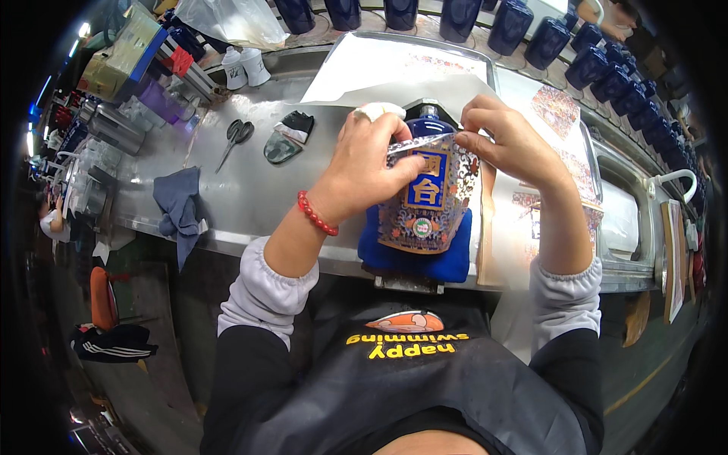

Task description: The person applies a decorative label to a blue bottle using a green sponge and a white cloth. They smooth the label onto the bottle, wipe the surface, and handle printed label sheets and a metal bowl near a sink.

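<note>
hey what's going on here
A person at a metal bench has both bare hands on a patterned film over the front of a dark blue bottle. The right hand pinches its upper edge, while the left hand has its thumb against the front. A bright blue cloth lies under the bottle. Scissors lie off to the left.

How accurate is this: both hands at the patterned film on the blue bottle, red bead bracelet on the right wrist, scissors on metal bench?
One slip: the head view shows the red bead bracelet on the left wrist, not right. Correct: left hand and right hand at the patterned film on the blue bottle, scissors on metal bench.
</note>
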Tool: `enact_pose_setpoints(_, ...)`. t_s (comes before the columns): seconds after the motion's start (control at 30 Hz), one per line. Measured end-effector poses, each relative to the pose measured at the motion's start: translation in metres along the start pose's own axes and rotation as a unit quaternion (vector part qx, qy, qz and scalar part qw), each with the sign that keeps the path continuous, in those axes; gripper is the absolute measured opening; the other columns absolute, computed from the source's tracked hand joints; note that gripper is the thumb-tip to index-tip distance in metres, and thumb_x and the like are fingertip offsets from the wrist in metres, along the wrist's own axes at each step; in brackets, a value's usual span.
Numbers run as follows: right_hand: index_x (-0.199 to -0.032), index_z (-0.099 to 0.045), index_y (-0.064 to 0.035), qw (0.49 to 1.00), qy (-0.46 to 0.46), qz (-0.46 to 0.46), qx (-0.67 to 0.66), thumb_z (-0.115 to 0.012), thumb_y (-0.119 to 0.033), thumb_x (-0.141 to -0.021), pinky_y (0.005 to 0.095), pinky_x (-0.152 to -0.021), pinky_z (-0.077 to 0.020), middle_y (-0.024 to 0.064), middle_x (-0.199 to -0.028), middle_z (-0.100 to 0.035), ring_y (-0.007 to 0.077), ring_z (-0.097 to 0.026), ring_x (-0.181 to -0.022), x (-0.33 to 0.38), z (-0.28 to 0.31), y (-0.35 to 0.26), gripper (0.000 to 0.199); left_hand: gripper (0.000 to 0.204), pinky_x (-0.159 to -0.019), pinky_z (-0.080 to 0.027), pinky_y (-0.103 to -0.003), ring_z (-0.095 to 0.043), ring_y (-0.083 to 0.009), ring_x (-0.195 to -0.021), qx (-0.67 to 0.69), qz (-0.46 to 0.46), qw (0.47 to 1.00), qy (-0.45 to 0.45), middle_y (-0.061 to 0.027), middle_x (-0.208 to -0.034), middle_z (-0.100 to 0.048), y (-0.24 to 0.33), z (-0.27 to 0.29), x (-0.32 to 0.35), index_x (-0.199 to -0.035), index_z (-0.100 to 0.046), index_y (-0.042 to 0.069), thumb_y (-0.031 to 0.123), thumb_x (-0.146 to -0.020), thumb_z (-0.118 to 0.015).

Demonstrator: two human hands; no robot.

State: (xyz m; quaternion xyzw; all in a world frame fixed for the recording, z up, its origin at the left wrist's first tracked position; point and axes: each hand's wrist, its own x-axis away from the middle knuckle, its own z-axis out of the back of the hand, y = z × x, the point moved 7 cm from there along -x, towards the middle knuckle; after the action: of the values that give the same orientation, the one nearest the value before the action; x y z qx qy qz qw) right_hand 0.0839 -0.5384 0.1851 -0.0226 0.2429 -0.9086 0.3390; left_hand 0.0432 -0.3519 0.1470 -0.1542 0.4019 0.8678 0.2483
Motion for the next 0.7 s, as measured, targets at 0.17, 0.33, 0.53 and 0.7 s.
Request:
enact_pose_setpoints(0.17,-0.088,-0.066,0.0035,0.998,0.029,0.013,-0.047,-0.068,-0.022,-0.097,0.0375,-0.069,-0.0526,0.0140,-0.095,-0.060,0.0258,-0.065,-0.076,-0.001,-0.009,0.008,0.027,0.025,-0.069,-0.043,-0.024,-0.051,-0.0072,-0.074,0.231,0.115,0.965,-0.039,0.0021,-0.077,-0.060,-0.036,-0.018,-0.004,-0.090,-0.066,0.001,0.023,-0.101,-0.061)
enact_pose_setpoints(0.33,-0.088,-0.066,0.0052,0.994,0.031,-0.010,-0.100,-0.065,-0.017,-0.099,0.0349,-0.064,-0.0541,0.0145,-0.094,-0.059,0.0231,-0.066,-0.070,0.000,-0.018,0.013,0.025,0.027,-0.067,-0.041,-0.023,-0.048,-0.0037,-0.075,0.239,0.139,0.960,-0.037,0.0048,-0.079,-0.058,-0.055,-0.031,-0.004,-0.088,-0.064,0.001,0.023,-0.102,-0.061)
enact_pose_setpoints(0.53,-0.094,-0.066,0.0039,0.991,0.108,-0.030,-0.072,-0.066,-0.011,-0.095,0.0393,-0.079,-0.0520,0.0151,-0.101,-0.062,0.0293,-0.065,-0.090,0.002,-0.020,0.021,0.015,0.025,-0.073,-0.044,-0.024,-0.053,-0.0058,-0.081,0.253,0.153,0.955,-0.017,0.0021,-0.085,-0.062,-0.062,-0.036,-0.003,-0.092,-0.064,0.000,0.023,-0.102,-0.061)
enact_pose_setpoints(0.7,-0.116,-0.067,-0.0002,0.939,0.333,0.026,0.086,-0.068,-0.002,-0.091,0.0400,-0.090,-0.0497,0.0178,-0.115,-0.062,0.0338,-0.061,-0.105,0.040,-0.010,-0.002,0.025,0.027,-0.087,-0.047,-0.038,-0.063,-0.0266,-0.094,0.127,0.066,0.962,0.234,-0.0125,-0.099,-0.070,-0.042,-0.002,0.009,-0.104,-0.067,0.000,0.026,-0.100,-0.062)
